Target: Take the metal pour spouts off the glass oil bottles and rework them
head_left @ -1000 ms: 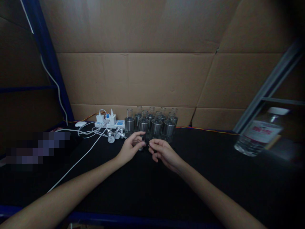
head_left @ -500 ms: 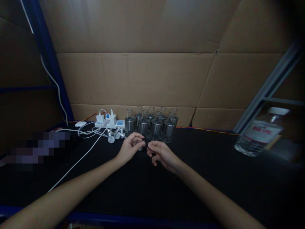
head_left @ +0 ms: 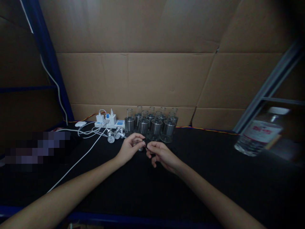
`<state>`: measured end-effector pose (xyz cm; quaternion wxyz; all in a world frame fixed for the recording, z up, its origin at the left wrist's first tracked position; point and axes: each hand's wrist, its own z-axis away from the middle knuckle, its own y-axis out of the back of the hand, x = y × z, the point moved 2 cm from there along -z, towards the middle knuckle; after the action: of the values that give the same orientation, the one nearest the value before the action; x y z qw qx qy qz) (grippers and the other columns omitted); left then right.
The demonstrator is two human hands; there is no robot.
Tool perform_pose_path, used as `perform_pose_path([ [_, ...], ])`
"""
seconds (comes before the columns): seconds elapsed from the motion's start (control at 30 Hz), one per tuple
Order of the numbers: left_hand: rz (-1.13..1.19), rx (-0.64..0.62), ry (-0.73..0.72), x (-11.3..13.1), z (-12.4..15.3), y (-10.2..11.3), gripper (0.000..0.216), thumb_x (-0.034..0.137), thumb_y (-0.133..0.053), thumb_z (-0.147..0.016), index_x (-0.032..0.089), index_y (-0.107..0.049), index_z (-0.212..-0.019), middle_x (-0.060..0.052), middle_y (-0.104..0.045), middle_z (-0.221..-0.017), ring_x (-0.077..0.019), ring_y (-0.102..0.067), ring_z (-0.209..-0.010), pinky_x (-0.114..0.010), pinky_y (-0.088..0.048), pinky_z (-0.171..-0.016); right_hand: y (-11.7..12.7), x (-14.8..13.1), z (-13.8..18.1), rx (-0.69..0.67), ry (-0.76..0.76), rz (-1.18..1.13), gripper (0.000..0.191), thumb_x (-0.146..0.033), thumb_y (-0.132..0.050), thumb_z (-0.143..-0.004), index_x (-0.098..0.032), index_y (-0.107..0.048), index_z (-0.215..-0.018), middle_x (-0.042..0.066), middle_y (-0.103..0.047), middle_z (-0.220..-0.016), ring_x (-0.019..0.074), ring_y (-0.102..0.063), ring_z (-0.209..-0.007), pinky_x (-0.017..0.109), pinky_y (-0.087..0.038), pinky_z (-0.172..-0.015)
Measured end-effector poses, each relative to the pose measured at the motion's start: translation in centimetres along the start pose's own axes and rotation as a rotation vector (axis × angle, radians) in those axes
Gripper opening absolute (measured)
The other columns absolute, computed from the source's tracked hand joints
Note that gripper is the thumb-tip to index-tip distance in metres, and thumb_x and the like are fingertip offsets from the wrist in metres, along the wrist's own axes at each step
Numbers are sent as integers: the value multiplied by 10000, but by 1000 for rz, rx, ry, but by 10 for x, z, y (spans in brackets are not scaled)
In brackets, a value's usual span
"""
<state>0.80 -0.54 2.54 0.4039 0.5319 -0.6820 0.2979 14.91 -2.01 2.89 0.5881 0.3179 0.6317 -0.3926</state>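
Observation:
My left hand is closed in a pinch around a small silvery metal part, mostly covered by the fingers. Close beside it, my right hand pinches with thumb and forefinger at a tiny dark piece against that part; its other fingers curl loosely. What the dark piece is, I cannot make out. Just behind the hands stand several glass bottles with metal bands, upright in a tight group. Left of them lie several silver metal parts with round ends.
A white power strip with chargers and tangled white cables lies at the back left. A large clear water bottle stands at the right. Cardboard closes off the back of the black table. A blurred-out patch covers the left side.
My right hand's fingertips have shifted very slightly to the left, closer to the left hand's fingertips. Everything else stays put.

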Motion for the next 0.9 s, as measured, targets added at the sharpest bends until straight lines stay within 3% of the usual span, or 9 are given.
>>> perform_pose_path([
  [0.6, 214, -63, 124, -6, 0, -5, 259, 306, -593, -698, 128, -496, -858, 10, -548, -634, -92, -542, -584, -220, -402, -586, -3, 1, 0, 7, 4, 86, 273, -398, -561, -687, -136, -488, -717, -30, -455, -557, 65, -445, -469, 170, -428, -316],
  [0.9, 232, -66, 137, -11, 0, -2, 248, 311, -571, -720, 137, -497, -881, 14, -539, -633, -85, -519, -597, -203, -366, -581, 1, 5, -4, 63, 110, 321, 223, -374, -498, -724, -161, -445, -763, -67, -419, -522, 47, -416, -371, 176, -417, -279],
])
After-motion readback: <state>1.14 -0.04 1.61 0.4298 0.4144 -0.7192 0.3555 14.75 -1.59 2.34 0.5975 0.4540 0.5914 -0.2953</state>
